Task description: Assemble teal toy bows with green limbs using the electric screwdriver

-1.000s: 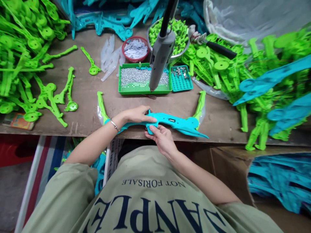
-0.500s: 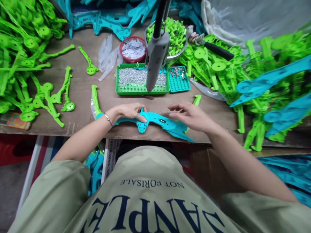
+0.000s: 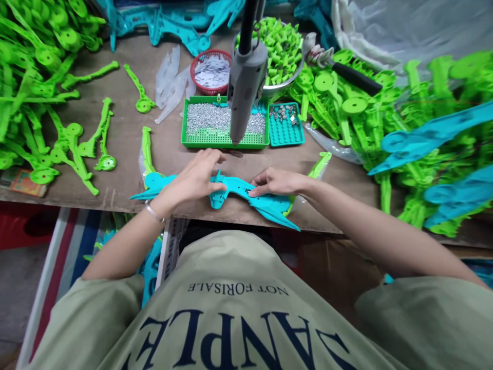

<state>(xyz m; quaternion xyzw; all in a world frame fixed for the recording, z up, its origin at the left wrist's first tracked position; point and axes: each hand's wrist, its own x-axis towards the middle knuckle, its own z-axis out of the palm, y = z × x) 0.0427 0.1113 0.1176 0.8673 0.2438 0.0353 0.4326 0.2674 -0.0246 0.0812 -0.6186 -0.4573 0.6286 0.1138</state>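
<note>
A long blue plastic bow-shaped body (image 3: 234, 186) lies along the table's front edge, with a light green arm (image 3: 147, 154) at its left end and another light green arm (image 3: 319, 165) at its right. My left hand (image 3: 194, 177) is over its left half, thumb against the middle block, the other fingers raised apart from the thumb. On the right half, my right hand (image 3: 275, 183) has its fingers curled in, thumb and forefinger tips at a small dark slot. Whatever may be between those tips is hidden.
A grey hanging screwdriver (image 3: 246, 87) comes down before a green tray (image 3: 225, 145) of screws. Beside it are a blue tray (image 3: 287, 133) with small metal discs, a red basket (image 3: 194, 82) of white slips and a metal bowl (image 3: 283, 86) of green pieces. Green parts (image 3: 38, 103) pile up on both sides.
My right hand has come down and left onto the blue body, its fingers curling in. My left hand's fingers have lifted from the middle block, its thumb staying there.
</note>
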